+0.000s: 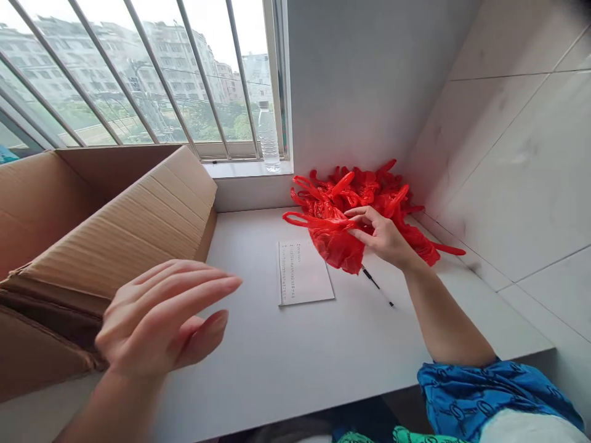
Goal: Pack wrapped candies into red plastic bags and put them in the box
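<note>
My right hand (381, 234) reaches across the white counter (295, 351) and pinches one red plastic bag (335, 243) at the front of a heap of red plastic bags (369, 191) in the far corner. My left hand (161, 317) hovers above the counter near its front edge, fingers stretched out and together, holding nothing. It is close to the flap of an open cardboard box (92, 246) on the left.
A printed sheet of paper (302, 272) lies in the middle of the counter, and a black pen (377, 287) lies beside it under my right forearm. A clear water bottle (268, 138) stands on the window sill. A tiled wall rises on the right.
</note>
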`<state>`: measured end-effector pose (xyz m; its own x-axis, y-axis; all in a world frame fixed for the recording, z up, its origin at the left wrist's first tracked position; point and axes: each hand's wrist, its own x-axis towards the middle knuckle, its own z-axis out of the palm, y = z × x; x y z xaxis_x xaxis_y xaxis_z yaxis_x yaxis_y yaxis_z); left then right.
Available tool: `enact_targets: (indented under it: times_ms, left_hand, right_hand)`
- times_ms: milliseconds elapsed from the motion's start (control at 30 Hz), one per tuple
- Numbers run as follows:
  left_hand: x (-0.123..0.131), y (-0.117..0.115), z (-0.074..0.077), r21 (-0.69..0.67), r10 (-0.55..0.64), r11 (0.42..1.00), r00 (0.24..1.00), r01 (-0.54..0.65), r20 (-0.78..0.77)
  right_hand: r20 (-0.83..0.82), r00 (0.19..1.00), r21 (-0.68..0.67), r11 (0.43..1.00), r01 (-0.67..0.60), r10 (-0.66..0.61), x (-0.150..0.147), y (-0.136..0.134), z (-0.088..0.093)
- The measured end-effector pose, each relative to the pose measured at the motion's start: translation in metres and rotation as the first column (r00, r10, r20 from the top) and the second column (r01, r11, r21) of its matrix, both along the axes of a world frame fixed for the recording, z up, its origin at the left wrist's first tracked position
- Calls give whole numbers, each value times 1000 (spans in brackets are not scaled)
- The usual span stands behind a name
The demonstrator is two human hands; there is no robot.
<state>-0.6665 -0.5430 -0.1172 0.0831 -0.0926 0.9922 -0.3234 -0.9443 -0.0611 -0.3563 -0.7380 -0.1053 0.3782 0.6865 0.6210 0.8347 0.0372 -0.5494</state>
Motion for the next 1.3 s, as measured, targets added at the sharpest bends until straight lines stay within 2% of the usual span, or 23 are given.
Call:
enact_targets:
  times_ms: [67, 100, 167, 233, 300, 367, 467, 533, 600, 667, 767, 900, 1033, 1133, 1200, 1300]
  left_hand:
    - [25, 4, 9, 128, -17, 992, 997, 7, 73]
    - [38, 6, 13, 61, 5, 998, 998, -9, 55]
    - [60, 11, 17, -140, 94, 984, 990, -109, -109]
    - [74, 19, 14, -195, 167, 945, 901, -262, -400]
    - [84, 31, 5, -105, 207, 931, 742, -350, -638]
    - [95, 46, -8, -38, 227, 923, 623, -382, -749]
    - [116, 66, -31, -51, 267, 876, 572, -479, -776]
    - [129, 76, -45, -65, 284, 846, 549, -529, -786]
    - [139, 81, -57, -88, 240, 838, 509, -538, -826]
    - [141, 82, -62, -125, 149, 836, 441, -534, -885]
    - [135, 80, -59, -153, 57, 823, 348, -547, -936]
    - [128, 76, -49, -182, 9, 845, 353, -502, -935]
    - [133, 74, -51, -271, -131, 887, 358, -373, -924]
    - [136, 69, -52, -289, -144, 903, 411, -318, -900]
    - [133, 66, -47, -296, -141, 909, 450, -295, -882]
    - [119, 68, -35, -320, -150, 906, 498, -276, -854]
  right_hand:
    - [59, 996, -106, 992, -67, 74, -10, 27, 0]
    - [86, 989, -163, 981, -101, 116, -14, 37, -1]
    - [129, 968, -281, 944, -174, 217, -20, 51, -4]
    - [162, 949, -339, 918, -205, 271, -23, 56, -5]
    - [197, 953, -307, 937, -165, 232, -23, 55, -6]
    - [190, 967, -276, 954, -113, 170, -21, 54, -7]
    - [172, 980, -327, 944, -41, 103, -16, 63, -17]
    - [221, 975, -373, 926, 61, 25, -14, 76, -31]
    - [271, 961, -382, 910, 161, -56, -10, 90, -47]
    - [282, 956, -374, 909, 185, -79, -7, 101, -61]
    - [318, 945, -383, 901, 201, -76, -4, 107, -71]
    - [386, 912, -323, 907, 271, -135, -10, 102, -69]
    - [253, 965, -261, 957, 130, -62, -24, 103, -69]
    - [193, 981, -268, 962, 46, 7, -29, 107, -73]
    - [160, 987, -252, 968, 10, 32, -27, 107, -73]
    - [117, 992, -180, 983, -31, 52, -19, 99, -61]
